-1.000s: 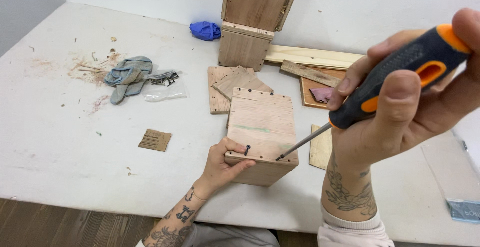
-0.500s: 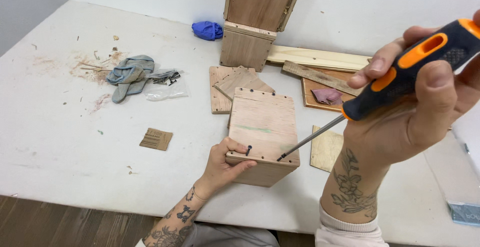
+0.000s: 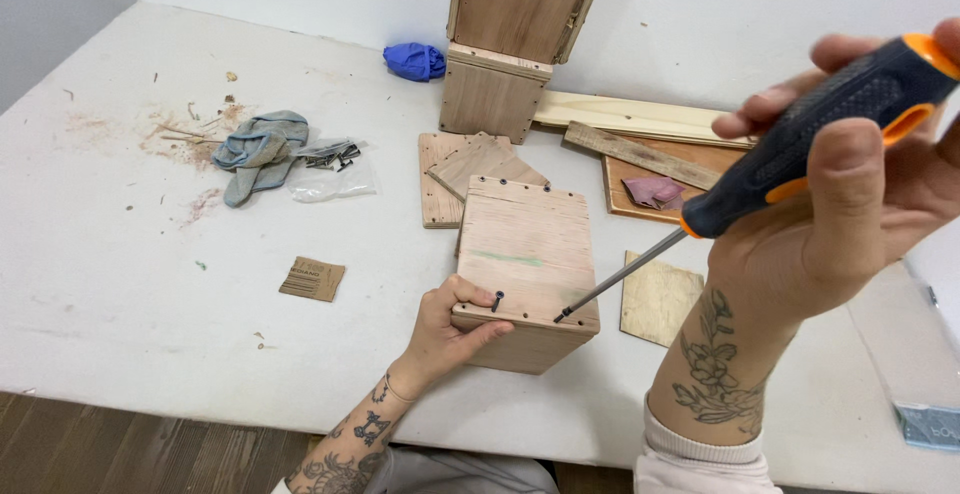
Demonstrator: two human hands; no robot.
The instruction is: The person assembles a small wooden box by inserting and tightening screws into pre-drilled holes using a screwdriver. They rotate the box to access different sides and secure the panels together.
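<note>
A small square plywood box (image 3: 527,279) with screws along its top edges sits at the near middle of the white worktable (image 3: 110,284). It looks light and rigid, likely to skid on the smooth top unless pinned; the sound hold is at a corner, away from the screw line. The left hand (image 3: 450,329) does that at the box's seven o'clock corner, fingers curled against the side wall, thumb pressed on the top face beside a raised dark screw (image 3: 497,300). The right hand (image 3: 850,194) wraps a black-and-orange screwdriver (image 3: 790,159), fingers closed around the handle, the tip resting on the box's five o'clock corner.

At twelve o'clock stand two stacked wooden boxes (image 3: 505,39) with a blue cloth (image 3: 415,61) beside them. Loose plywood offcuts (image 3: 470,169) lie just behind the box, a thin square panel (image 3: 660,299) at three o'clock, long wooden strips (image 3: 640,124) at one o'clock. At ten o'clock lie grey gloves (image 3: 258,149) and a clear bag of screws (image 3: 330,169); a brown card (image 3: 312,279) at nine. Nothing crowds the screwdriver's shaft.
</note>
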